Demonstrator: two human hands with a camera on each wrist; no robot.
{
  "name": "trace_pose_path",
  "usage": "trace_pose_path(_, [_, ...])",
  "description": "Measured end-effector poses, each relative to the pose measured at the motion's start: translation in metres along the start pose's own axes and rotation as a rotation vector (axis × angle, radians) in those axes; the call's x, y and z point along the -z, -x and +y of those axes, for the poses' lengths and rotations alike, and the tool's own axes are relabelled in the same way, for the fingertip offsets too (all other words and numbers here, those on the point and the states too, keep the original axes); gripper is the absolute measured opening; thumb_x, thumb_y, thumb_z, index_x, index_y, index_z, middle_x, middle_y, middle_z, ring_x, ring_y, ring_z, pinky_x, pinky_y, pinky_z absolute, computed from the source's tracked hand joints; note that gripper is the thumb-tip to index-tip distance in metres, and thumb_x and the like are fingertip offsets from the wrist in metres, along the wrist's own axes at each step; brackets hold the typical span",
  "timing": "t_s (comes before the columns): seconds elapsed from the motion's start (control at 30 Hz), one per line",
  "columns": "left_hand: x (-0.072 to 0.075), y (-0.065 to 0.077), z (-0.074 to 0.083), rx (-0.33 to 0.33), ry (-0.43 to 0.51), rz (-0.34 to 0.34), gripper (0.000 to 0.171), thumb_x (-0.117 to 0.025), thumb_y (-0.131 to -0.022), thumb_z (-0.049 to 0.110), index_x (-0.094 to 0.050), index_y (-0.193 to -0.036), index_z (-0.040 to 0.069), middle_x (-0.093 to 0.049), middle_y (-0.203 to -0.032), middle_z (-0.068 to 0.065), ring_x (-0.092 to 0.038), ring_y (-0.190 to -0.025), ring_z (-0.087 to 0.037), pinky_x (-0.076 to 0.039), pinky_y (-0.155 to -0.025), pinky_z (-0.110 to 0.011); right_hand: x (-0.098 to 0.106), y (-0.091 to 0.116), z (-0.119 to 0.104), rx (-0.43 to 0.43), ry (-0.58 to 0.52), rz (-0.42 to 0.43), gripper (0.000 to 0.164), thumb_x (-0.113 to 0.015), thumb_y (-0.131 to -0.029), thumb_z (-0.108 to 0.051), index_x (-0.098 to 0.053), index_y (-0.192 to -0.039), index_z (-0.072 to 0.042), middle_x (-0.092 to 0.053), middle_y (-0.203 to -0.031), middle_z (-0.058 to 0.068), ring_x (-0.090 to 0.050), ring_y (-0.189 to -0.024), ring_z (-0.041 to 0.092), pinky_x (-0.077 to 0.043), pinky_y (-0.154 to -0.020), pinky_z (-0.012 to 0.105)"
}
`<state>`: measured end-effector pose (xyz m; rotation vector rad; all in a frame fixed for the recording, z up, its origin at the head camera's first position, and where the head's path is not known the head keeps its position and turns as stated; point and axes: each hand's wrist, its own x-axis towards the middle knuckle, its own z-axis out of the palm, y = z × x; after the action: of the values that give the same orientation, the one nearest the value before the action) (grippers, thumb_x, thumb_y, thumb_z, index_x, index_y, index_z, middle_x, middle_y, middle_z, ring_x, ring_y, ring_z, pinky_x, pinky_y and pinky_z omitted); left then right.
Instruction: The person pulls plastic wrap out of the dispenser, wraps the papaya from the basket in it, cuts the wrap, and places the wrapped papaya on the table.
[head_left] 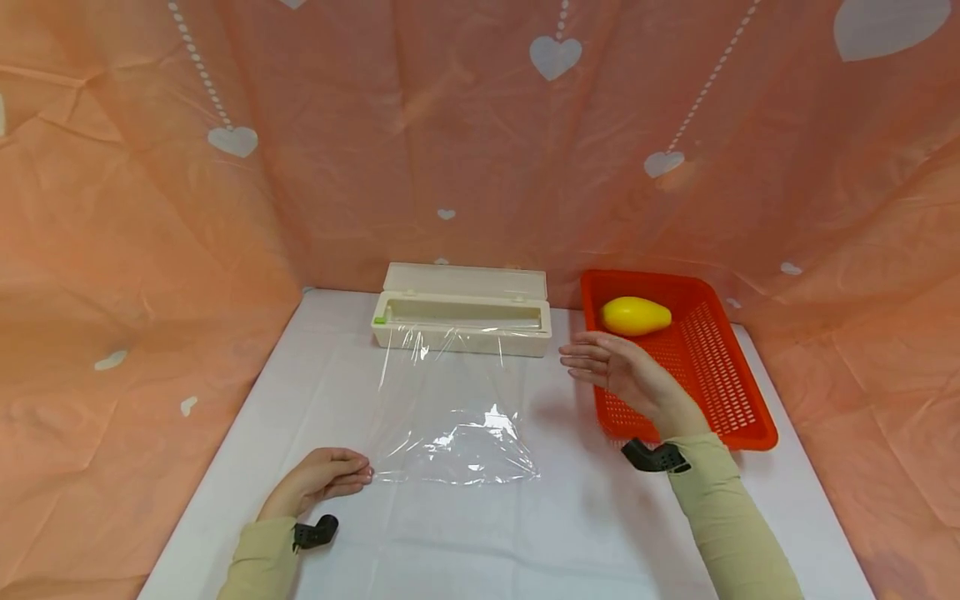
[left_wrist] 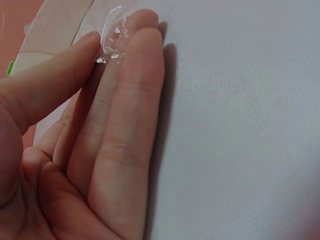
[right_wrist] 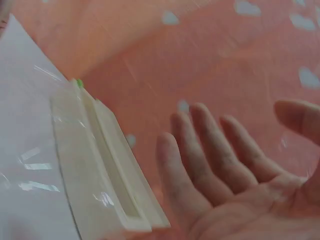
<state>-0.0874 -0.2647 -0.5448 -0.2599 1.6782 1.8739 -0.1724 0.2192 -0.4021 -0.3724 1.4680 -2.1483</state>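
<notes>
A sheet of clear cling film (head_left: 465,442) stretches from a cream dispenser box (head_left: 465,340) towards the front of the table. Its front left corner is pinched between the thumb and fingers of my left hand (head_left: 318,477); the left wrist view shows the film (left_wrist: 114,42) crumpled at the fingertips. My right hand (head_left: 626,371) is held in the air over the left side of a red basket (head_left: 738,367), fingers extended and nothing in them. Inside that basket, towards the back, lies a yellow mango-shaped fruit (head_left: 636,317).
The box's lid (head_left: 467,281) stands raised at the back, and a green slider (head_left: 380,320) sits at its left end. Orange cloth (head_left: 480,167) with white hearts surrounds the white table (head_left: 450,533) at the back and sides.
</notes>
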Motion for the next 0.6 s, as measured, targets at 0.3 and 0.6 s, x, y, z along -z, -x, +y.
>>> trace_pose_path(0.3, [0.001, 0.0, -0.001, 0.022, 0.01, 0.016, 0.023, -0.059, -0.094, 0.004, -0.057, -0.109, -0.014, -0.071, -0.092, -0.013, -0.07, -0.084, -0.021, -0.057, -0.078, -0.032, 0.067, -0.009, -0.032, 0.056, -0.089, 0.035, 0.044, -0.03, -0.107, -0.023, -0.038, -0.141, 0.002, -0.038, -0.145, 0.021, -0.035, -0.133, 0.039, -0.021, -0.112, 0.05])
trace_pose_path(0.6, [0.001, 0.001, 0.001, 0.011, 0.019, -0.009, 0.023, -0.059, -0.094, 0.004, -0.057, -0.109, -0.014, -0.07, -0.093, -0.014, -0.07, -0.085, -0.021, -0.056, -0.079, -0.032, 0.113, -0.014, -0.048, 0.002, -0.069, 0.224, 0.043, -0.041, -0.104, -0.029, -0.046, -0.138, -0.004, -0.04, -0.147, 0.014, -0.026, -0.138, 0.038, -0.019, -0.115, 0.046])
